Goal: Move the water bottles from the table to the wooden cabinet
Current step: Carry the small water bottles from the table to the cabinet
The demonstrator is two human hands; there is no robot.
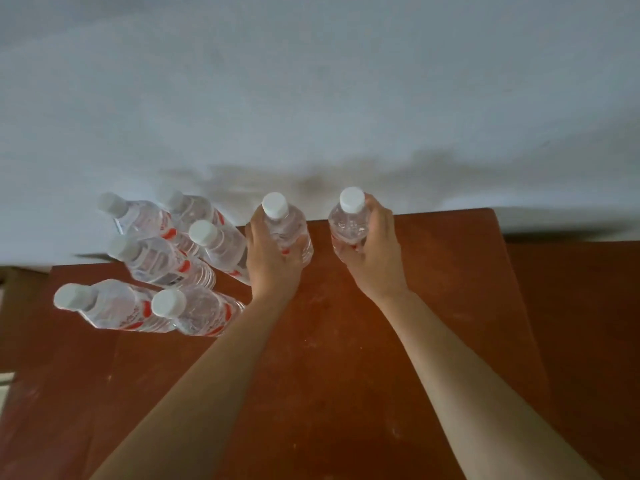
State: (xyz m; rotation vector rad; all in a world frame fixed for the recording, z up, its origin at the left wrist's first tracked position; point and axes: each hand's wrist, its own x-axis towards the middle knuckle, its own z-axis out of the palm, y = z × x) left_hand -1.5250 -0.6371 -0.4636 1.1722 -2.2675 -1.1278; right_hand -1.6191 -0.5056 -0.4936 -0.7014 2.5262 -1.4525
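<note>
A plain indoor room, more like a home or storeroom than a lab or shop; you cannot tell which.

You look down on a reddish-brown wooden top [346, 358], scuffed and flecked with pale marks. Its far edge sits against a bare whitish wall [311, 98] with dark smudges just above that edge. On the top's left part stand clear plastic water bottles [159, 261] with white caps and red-printed labels. Past its right edge lies darker brown wood [581, 306]. The light is dim and warm.
</note>
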